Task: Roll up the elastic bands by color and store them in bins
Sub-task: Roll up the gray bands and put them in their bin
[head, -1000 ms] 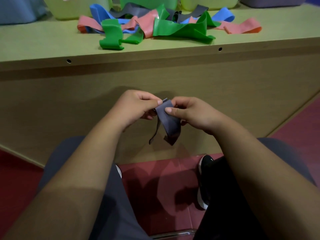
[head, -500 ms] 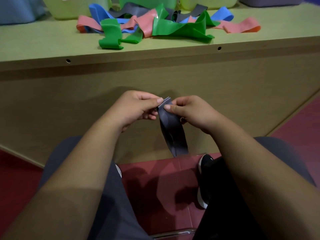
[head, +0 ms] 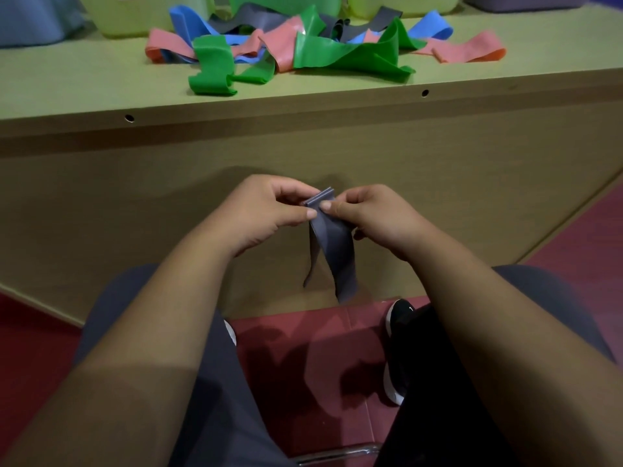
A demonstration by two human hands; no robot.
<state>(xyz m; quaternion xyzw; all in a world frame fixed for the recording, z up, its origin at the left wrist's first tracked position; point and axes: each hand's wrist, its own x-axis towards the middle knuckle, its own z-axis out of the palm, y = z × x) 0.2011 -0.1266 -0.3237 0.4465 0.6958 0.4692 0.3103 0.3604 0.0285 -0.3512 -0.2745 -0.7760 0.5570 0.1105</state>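
Observation:
A grey elastic band [head: 333, 251] hangs in front of my lap, below the table edge. My left hand [head: 266, 210] and my right hand [head: 371, 214] both pinch its folded top end between thumb and fingers; the rest dangles down in two strips. On the tabletop behind lies a tangle of bands: green [head: 347, 55], pink [head: 468, 48], blue [head: 192, 21] and grey [head: 256, 18]. Bins stand at the back edge: a yellow-green bin [head: 135, 15], a green bin [head: 276, 0], another yellow-green bin [head: 401, 3].
The pale green table [head: 84, 82] has a tall front panel facing my knees. A blue bin [head: 30, 21] sits at the far left, a grey-purple bin [head: 526, 0] at the far right. My shoes rest on the red floor [head: 303, 358].
The band's top end has been folded over between my fingertips, and the hanging part has swung and now shows as two strips. Both hands stay in about the same place.

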